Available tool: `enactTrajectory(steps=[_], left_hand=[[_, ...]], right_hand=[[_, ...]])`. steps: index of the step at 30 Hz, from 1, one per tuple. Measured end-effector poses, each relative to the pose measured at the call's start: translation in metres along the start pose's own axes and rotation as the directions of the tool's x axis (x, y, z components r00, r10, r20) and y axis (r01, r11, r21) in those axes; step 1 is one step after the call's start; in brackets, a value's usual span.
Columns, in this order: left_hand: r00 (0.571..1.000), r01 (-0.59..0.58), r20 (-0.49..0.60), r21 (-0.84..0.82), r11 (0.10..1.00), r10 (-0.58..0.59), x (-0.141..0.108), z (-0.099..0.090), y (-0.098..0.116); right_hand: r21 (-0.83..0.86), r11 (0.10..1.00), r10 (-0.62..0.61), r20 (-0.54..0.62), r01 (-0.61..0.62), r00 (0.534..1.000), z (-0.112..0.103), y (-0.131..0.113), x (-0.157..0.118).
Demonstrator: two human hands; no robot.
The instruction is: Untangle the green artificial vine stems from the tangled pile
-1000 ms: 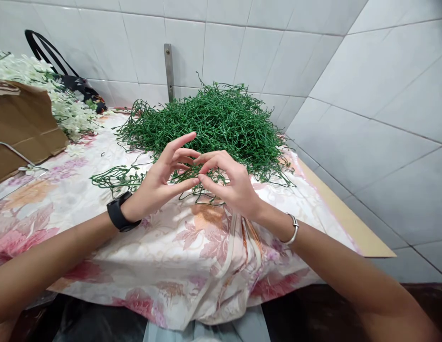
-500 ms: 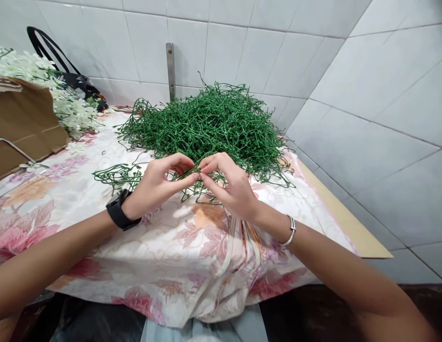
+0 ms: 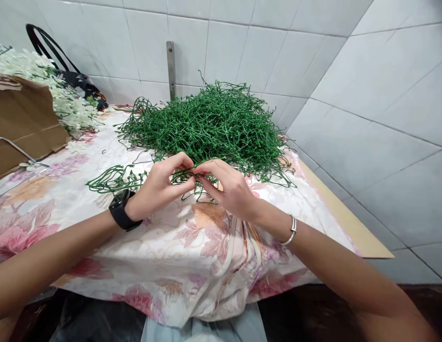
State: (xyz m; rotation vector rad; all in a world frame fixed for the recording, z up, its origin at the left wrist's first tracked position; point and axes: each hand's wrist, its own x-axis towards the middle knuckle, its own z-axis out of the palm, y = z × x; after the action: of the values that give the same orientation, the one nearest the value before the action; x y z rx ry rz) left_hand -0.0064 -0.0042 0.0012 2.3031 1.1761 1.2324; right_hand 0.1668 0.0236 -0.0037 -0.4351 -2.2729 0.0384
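Thin green artificial stems [image 3: 110,179] form a loose bundle whose looped ends stick out to the left, behind my left wrist. My left hand [image 3: 167,183] is closed in a pinch on these stems near the middle of the table. Close against it, my right hand [image 3: 226,187] also pinches the green stems, its fingertips almost touching those of the left. More stems hang below the fingertips, and the exact grip is partly hidden by the fingers. Just behind both hands rises a big tangled pile of green stems [image 3: 210,126].
A floral cloth [image 3: 153,266] covers the table. At the left stand a brown cardboard box [image 3: 24,123] and white artificial flowers [image 3: 73,111], with a black bag [image 3: 73,80] behind. A metal bracket [image 3: 171,69] is fixed to the tiled wall. A board edge [image 3: 342,213] shows at right.
Both hands have shifted slightly to the left and the right hand's fingers have bent closer. The bundle's looped ends reach farther left.
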Motion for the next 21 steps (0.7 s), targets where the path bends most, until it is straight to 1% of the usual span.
enactTrajectory(steps=[4, 8, 11, 17, 21], left_hand=[[0.999, -0.012, -0.030, 0.035, 0.999, 0.013, 0.0002, -0.0005, -0.0023], [0.998, -0.052, -0.029, 0.067, 0.996, 0.054, -0.0003, 0.0010, -0.0036], [0.995, -0.081, -0.044, 0.091, 0.993, 0.085, -0.0012, 0.0017, -0.0023], [0.985, -0.148, -0.077, 0.083, 0.986, 0.154, -0.0008, 0.0013, -0.0023], [0.987, -0.137, -0.073, 0.063, 0.989, 0.141, 0.0002, 0.0011, -0.0039]], right_hand=[[-0.040, 0.999, -0.022, 0.010, 0.022, 1.000, -0.0020, 0.0023, 0.0010], [-0.082, 0.996, -0.032, 0.023, 0.034, 0.999, -0.0033, 0.0030, 0.0008], [-0.106, 0.994, -0.032, 0.012, 0.033, 0.999, -0.0034, 0.0028, 0.0003], [-0.145, 0.989, -0.028, 0.021, 0.030, 0.999, -0.0046, 0.0030, 0.0002], [-0.173, 0.985, -0.025, 0.009, 0.026, 1.000, -0.0053, 0.0033, 0.0005]])
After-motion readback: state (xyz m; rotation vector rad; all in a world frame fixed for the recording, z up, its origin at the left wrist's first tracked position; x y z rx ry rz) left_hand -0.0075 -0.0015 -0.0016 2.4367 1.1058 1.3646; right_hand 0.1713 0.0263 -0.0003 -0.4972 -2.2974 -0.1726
